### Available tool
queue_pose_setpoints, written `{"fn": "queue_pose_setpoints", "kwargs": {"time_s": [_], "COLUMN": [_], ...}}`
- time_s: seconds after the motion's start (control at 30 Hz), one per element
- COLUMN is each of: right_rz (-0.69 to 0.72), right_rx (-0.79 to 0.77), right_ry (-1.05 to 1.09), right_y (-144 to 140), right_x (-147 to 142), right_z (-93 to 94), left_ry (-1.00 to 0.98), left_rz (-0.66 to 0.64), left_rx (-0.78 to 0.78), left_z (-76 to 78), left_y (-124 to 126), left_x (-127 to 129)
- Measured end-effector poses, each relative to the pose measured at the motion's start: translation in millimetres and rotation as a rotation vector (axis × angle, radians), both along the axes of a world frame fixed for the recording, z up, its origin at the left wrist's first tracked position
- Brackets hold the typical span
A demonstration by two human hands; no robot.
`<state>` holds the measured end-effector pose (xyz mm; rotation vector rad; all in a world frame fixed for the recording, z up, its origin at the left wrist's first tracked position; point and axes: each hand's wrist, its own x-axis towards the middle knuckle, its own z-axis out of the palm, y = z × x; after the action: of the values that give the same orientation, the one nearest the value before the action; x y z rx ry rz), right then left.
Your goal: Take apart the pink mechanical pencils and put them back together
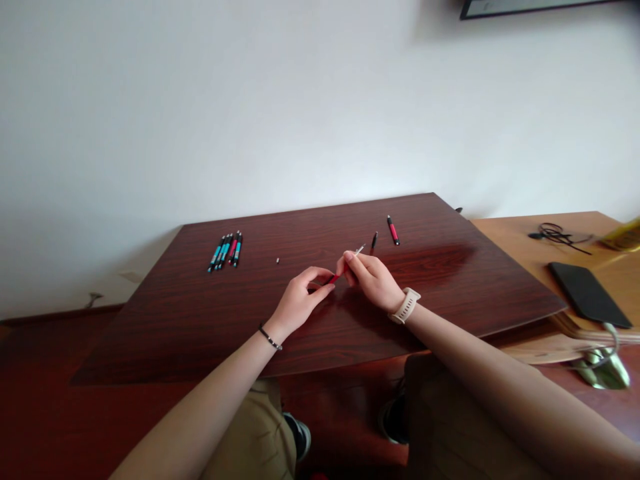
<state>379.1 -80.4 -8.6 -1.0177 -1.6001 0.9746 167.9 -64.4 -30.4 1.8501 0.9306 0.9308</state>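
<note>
- Head view: we see both forearms reaching forward over the near edge of the dark wooden worktop (200,320), the hands meeting near its middle.
- The left hand (300,301) lies low over the worktop, wrist straight with a thin dark bracelet (270,338) on it, fingers curled in and pinching the lower end of a red pen (339,274).
- The right hand (373,277) comes in from the right, a pale watch (405,305) on its wrist, its fingers closed around the upper part of the same pen, whose light tip (359,251) sticks out beyond the fingertips toward the far edge.
- The pen is thus held between both hands, tilted, just above the worktop.
- Just beyond the right hand lie a small dark pen part (373,241) and another red pen (393,230), near the far edge.
- Toward the far left corner rests a row of pens (226,251), blue and red, side by side; a tiny piece (277,261) lies between them and the hands.
- We can read no writing or brand on any pen; they are too small.
- On the lighter table to the right lie a black flat case (587,293) and a coiled cable (553,233).
</note>
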Motion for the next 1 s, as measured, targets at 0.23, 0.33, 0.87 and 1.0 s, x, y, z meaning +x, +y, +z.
{"fn": "queue_pose_setpoints", "kwargs": {"time_s": [0.23, 0.33, 0.87, 1.0], "right_rz": [-0.050, -0.027, 0.004, -0.003], "right_rx": [0.079, 0.086, 0.126, 0.123], "right_ry": [-0.072, -0.083, -0.120, -0.092], "right_y": [-3.3, -2.8, -3.6, -3.8], "right_x": [2.4, 3.5, 3.6, 4.3], "right_z": [5.6, 6.3, 7.2, 8.9], "left_ry": [0.110, 0.104, 0.313, 0.281], "left_rz": [0.030, 0.038, 0.038, 0.073], "left_rx": [0.083, 0.108, 0.352, 0.378], "left_z": [3.7, 3.0, 1.5, 0.6], "left_y": [-5.1, -4.2, -3.7, -3.0], "left_x": [1.5, 0.6, -2.1, -4.0]}}
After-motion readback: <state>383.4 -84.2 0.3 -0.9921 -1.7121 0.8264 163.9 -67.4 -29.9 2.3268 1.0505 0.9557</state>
